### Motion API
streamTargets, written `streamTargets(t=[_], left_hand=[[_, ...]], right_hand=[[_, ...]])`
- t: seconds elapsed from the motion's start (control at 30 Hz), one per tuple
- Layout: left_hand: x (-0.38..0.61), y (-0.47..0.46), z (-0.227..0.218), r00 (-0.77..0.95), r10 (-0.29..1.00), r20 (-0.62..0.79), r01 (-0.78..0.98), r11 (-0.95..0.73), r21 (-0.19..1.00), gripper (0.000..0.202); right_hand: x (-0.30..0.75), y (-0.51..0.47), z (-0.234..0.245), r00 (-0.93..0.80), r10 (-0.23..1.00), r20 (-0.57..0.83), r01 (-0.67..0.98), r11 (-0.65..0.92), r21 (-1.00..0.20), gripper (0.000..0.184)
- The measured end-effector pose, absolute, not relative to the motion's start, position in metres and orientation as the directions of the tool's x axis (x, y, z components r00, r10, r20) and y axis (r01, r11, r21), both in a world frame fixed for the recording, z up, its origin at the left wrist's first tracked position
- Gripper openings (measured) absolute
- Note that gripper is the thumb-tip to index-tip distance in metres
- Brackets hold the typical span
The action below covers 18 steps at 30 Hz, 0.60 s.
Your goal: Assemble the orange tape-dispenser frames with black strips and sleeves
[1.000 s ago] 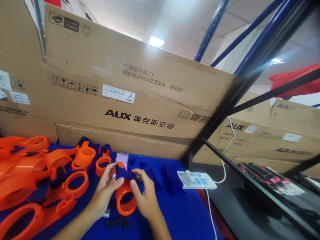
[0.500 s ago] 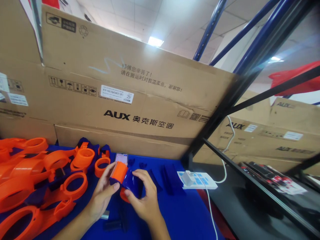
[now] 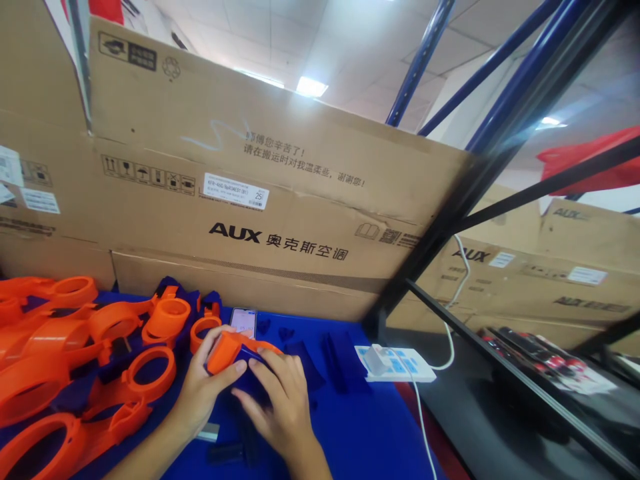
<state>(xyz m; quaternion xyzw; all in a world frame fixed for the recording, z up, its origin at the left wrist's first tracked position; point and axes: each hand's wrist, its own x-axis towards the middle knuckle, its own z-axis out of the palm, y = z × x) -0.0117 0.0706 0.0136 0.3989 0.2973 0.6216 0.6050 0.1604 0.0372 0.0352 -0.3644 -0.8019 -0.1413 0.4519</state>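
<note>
Above the blue table surface, my left hand (image 3: pixel 203 383) grips an orange and blue plastic tape dispenser (image 3: pixel 225 352) by its orange end, thumb in front and fingers behind. My right hand (image 3: pixel 285 393) has its fingers on the blue side of the dispenser, its thumb held lower and apart from it. Part of the dispenser is hidden behind the right fingers. Below the hands lie a small light-grey flat piece (image 3: pixel 209 432) and a dark block-like piece (image 3: pixel 225 453). A lit phone (image 3: pixel 243 323) lies just behind the dispenser.
Several orange dispensers (image 3: pixel 150 373) are heaped at the left. Dark blue plastic parts (image 3: pixel 343 363) lie to the right, near a white power strip (image 3: pixel 395 362) with a cable. Large cardboard boxes (image 3: pixel 280 207) stand behind; a dark rack post (image 3: pixel 425 247) rises at the right.
The dispenser has been turned in my hands, so its orange side now faces up and the orange part underneath no longer shows. My right thumb has come away from it.
</note>
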Motion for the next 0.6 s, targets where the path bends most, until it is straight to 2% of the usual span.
streamTargets(t=[0.3, 0.6], left_hand=[[-0.014, 0.071, 0.01, -0.015, 0.991, 0.134, -0.445, -0.127, 0.887, 0.06], [-0.013, 0.069, 0.024, -0.003, 0.991, 0.131, -0.481, -0.117, 0.869, 0.057]], right_hand=[[0.162, 0.039, 0.033, -0.334, 0.453, 0.827, 0.713, 0.695, -0.093, 0.049], [0.161, 0.037, 0.035, -0.333, 0.502, 0.798, 0.716, 0.685, -0.132, 0.053]])
